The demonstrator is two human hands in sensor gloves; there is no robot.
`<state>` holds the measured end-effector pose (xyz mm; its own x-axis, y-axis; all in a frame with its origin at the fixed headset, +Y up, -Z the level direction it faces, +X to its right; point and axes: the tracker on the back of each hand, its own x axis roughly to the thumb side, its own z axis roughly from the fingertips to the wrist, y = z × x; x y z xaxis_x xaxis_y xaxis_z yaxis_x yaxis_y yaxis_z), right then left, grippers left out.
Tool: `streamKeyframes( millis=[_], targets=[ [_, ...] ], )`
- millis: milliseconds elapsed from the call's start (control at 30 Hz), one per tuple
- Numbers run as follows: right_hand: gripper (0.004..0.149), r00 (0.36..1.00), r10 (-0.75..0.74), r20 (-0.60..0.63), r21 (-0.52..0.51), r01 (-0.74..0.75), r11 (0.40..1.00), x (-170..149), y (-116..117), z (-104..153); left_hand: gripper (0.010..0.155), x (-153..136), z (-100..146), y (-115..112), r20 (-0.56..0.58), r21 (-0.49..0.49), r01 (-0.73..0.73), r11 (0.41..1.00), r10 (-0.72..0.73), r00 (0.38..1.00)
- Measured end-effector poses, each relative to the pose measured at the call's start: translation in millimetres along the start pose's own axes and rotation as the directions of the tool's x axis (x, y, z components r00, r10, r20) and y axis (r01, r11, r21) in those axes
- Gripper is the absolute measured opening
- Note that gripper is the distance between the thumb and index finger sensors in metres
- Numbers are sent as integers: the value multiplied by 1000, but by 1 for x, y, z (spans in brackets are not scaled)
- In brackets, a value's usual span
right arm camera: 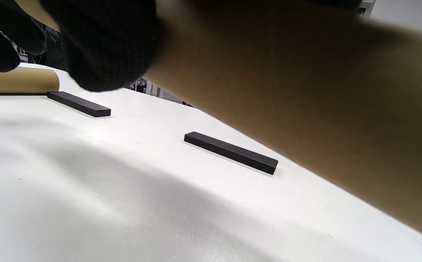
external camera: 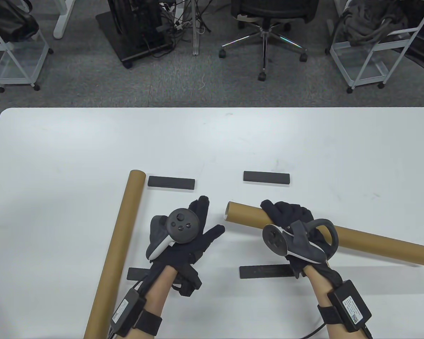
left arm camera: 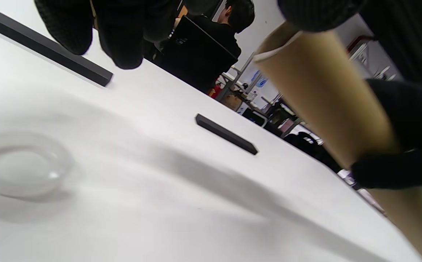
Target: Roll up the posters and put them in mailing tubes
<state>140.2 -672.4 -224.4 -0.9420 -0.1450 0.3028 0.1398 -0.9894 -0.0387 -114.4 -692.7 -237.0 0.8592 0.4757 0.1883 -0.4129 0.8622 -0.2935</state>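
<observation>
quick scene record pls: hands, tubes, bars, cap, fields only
right hand: grips held tube near its left end, tube off the table
left hand: fingers spread above the table, holding nothing
held tube end: left end faces the left hand; white rim seen in left wrist view
second tube: lies on the table at left, untouched
bars: far left bar, far right bar, near right bar, near left bar partly under the left wrist
cap: clear, round, on table under left hand
poster: none in view

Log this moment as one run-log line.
right hand: grips lifted mailing tube | left hand: open, free | clear cap: on table | second tube: lying left
</observation>
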Motion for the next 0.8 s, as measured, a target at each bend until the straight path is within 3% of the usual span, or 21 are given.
streamKeyframes(
  millis=[100, 167, 233, 367, 500, 800],
  targets=[
    [80, 1000, 3, -1, -1, -3, 1000, 0, 0, 0, 91, -2, -3, -5, -65, -29, 176, 984, -178, 982],
    [80, 1000, 7, 2, 3, -7, 1000, 0, 1, 1, 94, -2, -5, -9, -84, -119, 291, 949, -302, 950],
    [80, 1000, 7, 1, 4, -7, 1000, 0, 1, 1, 96, -2, -8, -14, -110, -203, 350, 914, -376, 920],
    [80, 1000, 5, -1, 9, -5, 1000, -1, 1, 1, 94, -6, -12, -23, -129, -260, 387, 884, -430, 894],
    [80, 1000, -4, 2, 8, 4, 1000, -2, 1, 2, 92, -13, -17, -34, -157, -368, 446, 816, -527, 835],
    [81, 1000, -11, 3, 19, 11, 1000, -3, 2, 2, 89, -17, -20, -41, -161, -368, 537, 760, -620, 768]
  ],
)
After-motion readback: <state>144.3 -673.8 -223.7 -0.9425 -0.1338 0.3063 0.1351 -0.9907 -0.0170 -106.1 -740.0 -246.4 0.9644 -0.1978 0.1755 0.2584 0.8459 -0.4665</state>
